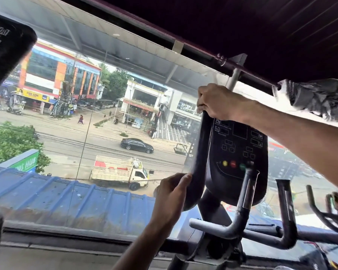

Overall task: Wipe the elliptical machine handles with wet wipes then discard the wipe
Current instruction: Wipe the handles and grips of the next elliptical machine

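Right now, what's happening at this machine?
A person is working on the elliptical's black handle, beside the console. The right hand grips the top of the handle. The left hand pinches its lower edge, where a pale strip shows. I can't tell whether that strip is a wipe.
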The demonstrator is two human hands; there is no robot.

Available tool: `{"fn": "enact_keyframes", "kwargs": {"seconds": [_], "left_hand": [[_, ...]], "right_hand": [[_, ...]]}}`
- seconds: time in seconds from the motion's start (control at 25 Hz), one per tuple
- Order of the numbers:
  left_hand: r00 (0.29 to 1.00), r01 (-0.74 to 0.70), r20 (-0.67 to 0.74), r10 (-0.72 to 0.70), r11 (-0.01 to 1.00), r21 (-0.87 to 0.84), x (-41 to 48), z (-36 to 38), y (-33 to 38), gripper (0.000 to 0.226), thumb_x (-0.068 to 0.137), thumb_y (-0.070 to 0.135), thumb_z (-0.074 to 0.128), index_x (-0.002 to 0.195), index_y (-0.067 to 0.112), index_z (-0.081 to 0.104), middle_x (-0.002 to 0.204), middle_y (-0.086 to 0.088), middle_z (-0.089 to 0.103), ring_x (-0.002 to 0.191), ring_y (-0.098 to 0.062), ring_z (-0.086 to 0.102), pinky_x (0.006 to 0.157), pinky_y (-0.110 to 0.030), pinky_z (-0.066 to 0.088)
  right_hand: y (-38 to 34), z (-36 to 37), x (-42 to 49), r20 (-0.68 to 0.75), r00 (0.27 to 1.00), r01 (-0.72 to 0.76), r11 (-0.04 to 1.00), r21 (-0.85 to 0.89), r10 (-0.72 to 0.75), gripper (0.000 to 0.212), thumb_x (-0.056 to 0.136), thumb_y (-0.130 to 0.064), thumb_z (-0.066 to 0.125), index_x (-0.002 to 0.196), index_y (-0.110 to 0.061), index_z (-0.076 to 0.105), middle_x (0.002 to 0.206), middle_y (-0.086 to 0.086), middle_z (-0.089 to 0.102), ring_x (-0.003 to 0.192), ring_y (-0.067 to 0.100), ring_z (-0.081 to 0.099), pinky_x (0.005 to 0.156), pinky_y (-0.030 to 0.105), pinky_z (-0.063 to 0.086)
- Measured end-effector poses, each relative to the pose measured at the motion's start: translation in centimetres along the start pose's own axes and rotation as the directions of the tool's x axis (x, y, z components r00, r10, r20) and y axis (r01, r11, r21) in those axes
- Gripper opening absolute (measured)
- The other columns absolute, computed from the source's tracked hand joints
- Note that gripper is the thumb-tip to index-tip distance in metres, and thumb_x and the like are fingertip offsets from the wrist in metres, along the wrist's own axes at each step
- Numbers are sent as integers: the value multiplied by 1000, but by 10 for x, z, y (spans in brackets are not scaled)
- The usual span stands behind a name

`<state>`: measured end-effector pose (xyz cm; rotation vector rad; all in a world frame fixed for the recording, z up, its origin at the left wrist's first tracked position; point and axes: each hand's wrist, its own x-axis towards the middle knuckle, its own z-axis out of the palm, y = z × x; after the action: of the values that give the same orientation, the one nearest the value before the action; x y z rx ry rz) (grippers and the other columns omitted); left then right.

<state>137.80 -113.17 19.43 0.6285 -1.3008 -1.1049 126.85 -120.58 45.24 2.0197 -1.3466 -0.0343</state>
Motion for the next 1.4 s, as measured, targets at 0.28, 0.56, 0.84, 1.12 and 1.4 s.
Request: {"fn": "enact_keyframes", "kwargs": {"seconds": [0.28, 0.56, 0.84, 1.12, 1.4], "left_hand": [[999, 8, 34, -6, 998, -65, -10, -2, -3, 50, 86, 51, 50, 74, 2, 51, 71, -6, 48, 72, -14, 45, 72, -37, 34], [999, 37, 5, -36, 994, -104, -18, -2, -7, 32, 98, 32, 51, 87, 7, 68, 72, 6, 60, 69, -10, 51, 70, -38, 40], [998, 43, -34, -45, 998, -54, -19, 0, -11, 28, 98, 31, 49, 90, 20, 73, 78, 2, 71, 78, -8, 64, 77, -49, 56], [996, 37, -80, -42, 998, -52, -23, 2, -23, 40, 91, 49, 50, 86, 14, 69, 83, -14, 68, 78, -21, 64, 85, -62, 55], [996, 50, -64, -55, 996, -74, -25, 0, -23, 36, 90, 45, 50, 88, 14, 70, 85, -15, 67, 80, -23, 65, 86, -63, 55]], "right_hand": [[-24, 8, -33, 115, 972, 200, 977, 68, -207, 14, 98, -21, 67, 100, -19, 81, 97, -6, 61, 99, 11, 57, 93, 28, 41], [-44, 17, -64, 114, 949, 272, 946, 174, -294, 16, 98, -29, 68, 103, -21, 80, 99, -7, 61, 96, 7, 60, 91, 26, 51], [-65, 24, -90, 95, 936, 307, 916, 257, -340, 17, 98, -29, 67, 104, -20, 81, 100, -6, 59, 94, 11, 62, 90, 28, 54], [-65, 26, -97, -38, 967, 253, 945, 208, -250, 14, 95, -23, 71, 100, -14, 81, 99, -2, 62, 92, 14, 64, 89, 35, 59], [-69, 31, -108, -128, 958, 276, 946, 172, -257, 12, 93, -20, 74, 99, -13, 82, 96, 1, 62, 87, 16, 62, 81, 35, 61]]}}
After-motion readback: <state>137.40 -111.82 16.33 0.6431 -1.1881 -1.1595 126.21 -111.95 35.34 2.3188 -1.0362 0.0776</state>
